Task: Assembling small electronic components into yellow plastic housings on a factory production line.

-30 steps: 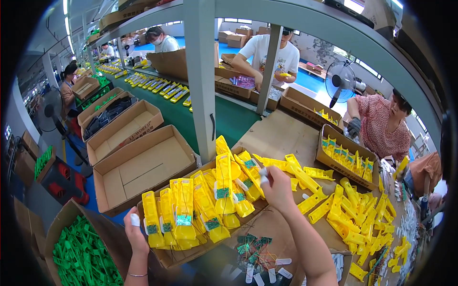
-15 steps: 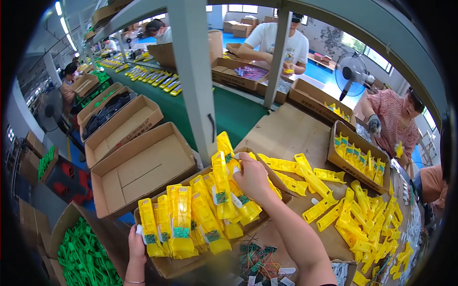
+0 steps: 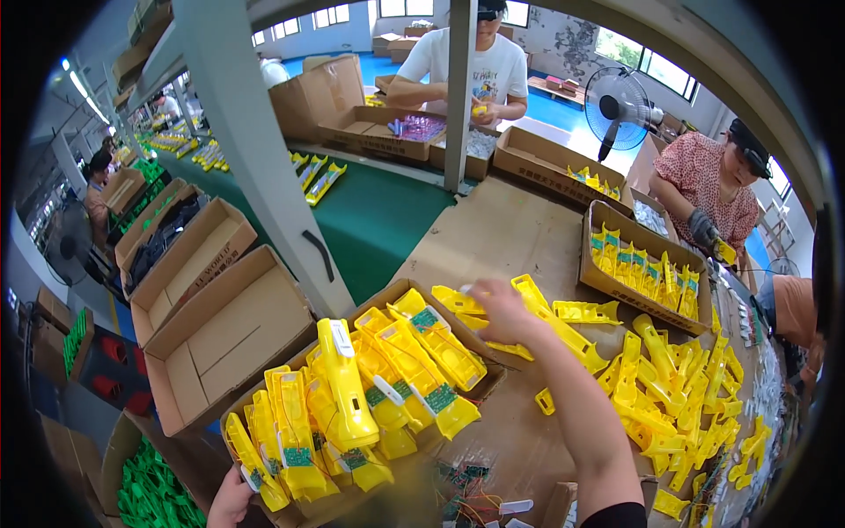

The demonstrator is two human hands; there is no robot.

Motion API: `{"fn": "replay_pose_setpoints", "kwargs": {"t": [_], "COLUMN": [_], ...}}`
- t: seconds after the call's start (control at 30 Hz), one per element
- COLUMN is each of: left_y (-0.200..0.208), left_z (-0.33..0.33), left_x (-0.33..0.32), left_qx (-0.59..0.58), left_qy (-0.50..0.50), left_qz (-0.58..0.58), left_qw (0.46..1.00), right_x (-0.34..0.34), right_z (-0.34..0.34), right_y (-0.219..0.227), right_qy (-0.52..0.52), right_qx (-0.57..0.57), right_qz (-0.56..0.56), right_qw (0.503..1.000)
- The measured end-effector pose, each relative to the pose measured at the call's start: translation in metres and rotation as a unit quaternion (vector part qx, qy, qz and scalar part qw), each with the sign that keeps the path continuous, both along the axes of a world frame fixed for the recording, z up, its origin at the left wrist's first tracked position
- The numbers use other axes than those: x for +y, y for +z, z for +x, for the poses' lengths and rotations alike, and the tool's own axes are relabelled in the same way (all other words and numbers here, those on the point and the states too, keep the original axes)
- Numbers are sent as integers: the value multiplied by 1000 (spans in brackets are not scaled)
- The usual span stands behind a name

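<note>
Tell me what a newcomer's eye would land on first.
Probably the bright yellow casings, packed into a carton at lower centre, with a loose heap to its right. Next, likely, the green parts at lower left and the fan at upper right.

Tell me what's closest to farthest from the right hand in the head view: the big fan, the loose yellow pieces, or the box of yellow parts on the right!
From the right hand:
1. Loose yellow pieces: the nearest ones lie right by the hand.
2. Box of yellow parts: farther off, to the right.
3. Fan: farthest, at the back right.
</note>
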State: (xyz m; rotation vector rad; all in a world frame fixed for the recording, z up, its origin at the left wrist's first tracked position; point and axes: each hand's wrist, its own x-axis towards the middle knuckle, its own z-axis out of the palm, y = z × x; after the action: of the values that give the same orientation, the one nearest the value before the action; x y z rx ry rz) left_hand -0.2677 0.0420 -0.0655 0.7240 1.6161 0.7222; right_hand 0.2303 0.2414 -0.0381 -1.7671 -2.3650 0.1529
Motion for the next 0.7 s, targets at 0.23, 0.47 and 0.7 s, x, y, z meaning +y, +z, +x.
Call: {"fn": "replay_pose_setpoints", "kwargs": {"t": [0.23, 0.47, 0.7], "left_y": [6, 13, -5], "left_z": [12, 82, 219], "left_x": [-18, -9, 67], "left_qx": [2, -84, -202], "left_qy": [24, 37, 51], "left_qz": [99, 110, 123], "left_qw": [995, 990, 970], "right_x": [-8, -62, -80], "right_z": [16, 96, 105], "right_y": [-4, -6, -21], "right_qy": [-255, -307, -265], "right_qx": [-67, -166, -255], "right_qz": [-140, -119, -70], "right_qw": [954, 930, 927]}}
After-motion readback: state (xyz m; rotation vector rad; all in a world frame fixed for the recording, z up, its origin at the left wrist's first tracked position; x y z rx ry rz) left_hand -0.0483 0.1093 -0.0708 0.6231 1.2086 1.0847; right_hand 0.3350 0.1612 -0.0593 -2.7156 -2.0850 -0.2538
